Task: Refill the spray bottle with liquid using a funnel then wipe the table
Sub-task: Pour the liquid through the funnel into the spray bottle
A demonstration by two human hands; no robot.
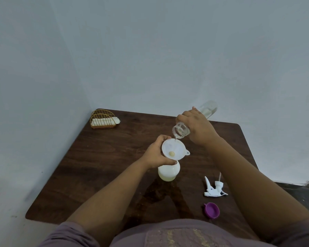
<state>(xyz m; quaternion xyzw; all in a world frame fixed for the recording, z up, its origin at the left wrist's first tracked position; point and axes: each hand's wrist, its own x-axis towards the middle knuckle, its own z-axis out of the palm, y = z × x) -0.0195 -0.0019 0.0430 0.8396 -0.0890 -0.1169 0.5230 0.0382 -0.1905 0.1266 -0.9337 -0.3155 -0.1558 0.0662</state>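
Dark wood table point(103, 157) fills the lower frame, pushed into a pale wall corner; glossy wet-looking patch on its surface just nearer the camera than the spray bottle. Right hand point(196, 127) wrapped around a clear bottle point(181, 130), tilted steeply: long axis runs from base up and away at far right down to the open threaded mouth pointing lower left, mouth right above the funnel rim, small trickle at the lip. Left hand point(156, 155) clasped around the spray bottle neck just under the funnel, fingers curled, thumb on the near side. White spray bottle point(169, 172) stands upright at table centre, long axis vertical, mouth up, pale liquid in the bottom. White funnel point(173, 149) seated in the spray bottle's mouth, wide end up, small tab pointing right, yellowish spot at its drain. Gold wire napkin holder point(103, 119) with white napkins, well left and behind the spray bottle at the far table corner. White trigger sprayer head point(213, 188) lies on its side right of the spray bottle, dip tube pointing away. Purple cap point(211, 210) lies open side up, right of and nearer than the spray bottle, just beyond the sprayer head.
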